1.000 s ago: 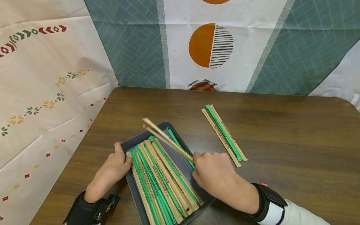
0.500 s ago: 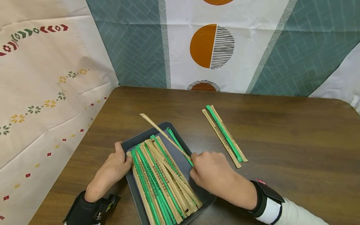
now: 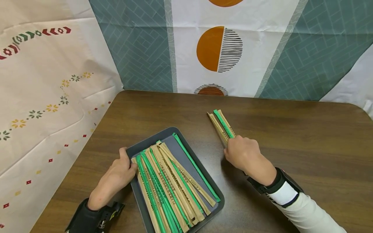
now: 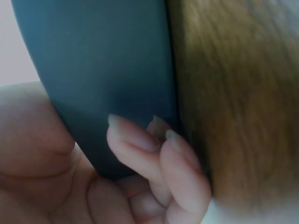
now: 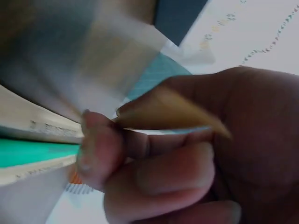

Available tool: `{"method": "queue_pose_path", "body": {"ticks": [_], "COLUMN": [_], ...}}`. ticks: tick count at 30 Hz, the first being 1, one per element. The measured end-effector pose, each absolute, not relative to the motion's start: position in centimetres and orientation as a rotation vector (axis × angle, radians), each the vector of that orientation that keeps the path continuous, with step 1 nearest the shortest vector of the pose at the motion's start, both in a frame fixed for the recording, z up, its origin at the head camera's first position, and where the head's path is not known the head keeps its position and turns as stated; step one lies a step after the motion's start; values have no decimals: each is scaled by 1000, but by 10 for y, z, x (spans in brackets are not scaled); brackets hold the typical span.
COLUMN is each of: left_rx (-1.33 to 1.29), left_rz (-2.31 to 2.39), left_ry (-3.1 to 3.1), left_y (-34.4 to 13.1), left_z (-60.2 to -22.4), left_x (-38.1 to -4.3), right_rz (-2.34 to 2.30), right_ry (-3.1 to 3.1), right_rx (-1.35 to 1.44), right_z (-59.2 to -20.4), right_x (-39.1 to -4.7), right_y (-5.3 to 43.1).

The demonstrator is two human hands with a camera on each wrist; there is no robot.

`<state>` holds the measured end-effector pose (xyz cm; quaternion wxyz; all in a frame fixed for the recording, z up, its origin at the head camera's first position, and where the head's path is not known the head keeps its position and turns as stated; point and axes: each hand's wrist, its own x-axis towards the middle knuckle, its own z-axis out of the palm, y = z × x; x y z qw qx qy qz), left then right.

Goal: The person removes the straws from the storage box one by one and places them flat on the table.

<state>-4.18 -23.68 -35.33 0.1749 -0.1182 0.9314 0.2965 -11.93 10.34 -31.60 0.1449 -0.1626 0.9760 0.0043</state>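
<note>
My left hand (image 3: 115, 176) grips the left wall of the dark grey tray (image 3: 172, 130), thumb at the rim; the left wrist view shows its fingers curled against the tray's outer side (image 4: 103, 60). In the tray lie several long, thin paper-wrapped sticks, tan and green, mostly side by side. One green wrapped stick (image 3: 195, 166) lies apart along the right wall. My right hand (image 3: 247, 155) pinches a tan wrapped stick (image 5: 163, 112) between thumb and fingers, over the small group on the table. That group includes a green wrapped stick (image 3: 223, 124). Their near ends are hidden by the hand.
The brown wooden table (image 3: 306, 145) extends to the right of the tray. Behind it hangs a patterned teal and white cloth (image 3: 134, 48). A white printed cloth (image 3: 58, 129) borders the table on the left.
My right hand has moved from over the tray to the right, carrying a tan wrapped stick to the small group. Another tan stick has dropped back into the tray. The left hand stays put.
</note>
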Motion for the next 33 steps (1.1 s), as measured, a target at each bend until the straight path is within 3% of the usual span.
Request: {"method": "queue_pose_path", "body": {"ticks": [15,25,33], "left_rx": [-306,-312,-326], "left_rz": [868,865,840], "left_ry": [2640,2629,2627], "left_y": [-238,-238,-238], "left_z": [-355,-353,-355], "left_x": [-41,-41,-41], "right_rz": [45,-302,-323], "right_ry": [2810,3048,2824], "right_rx": [-466,-1245,-1565], "right_z": [-322,-316,-340], "right_x": [-118,-63,-27], "right_y": [101,64,37]}}
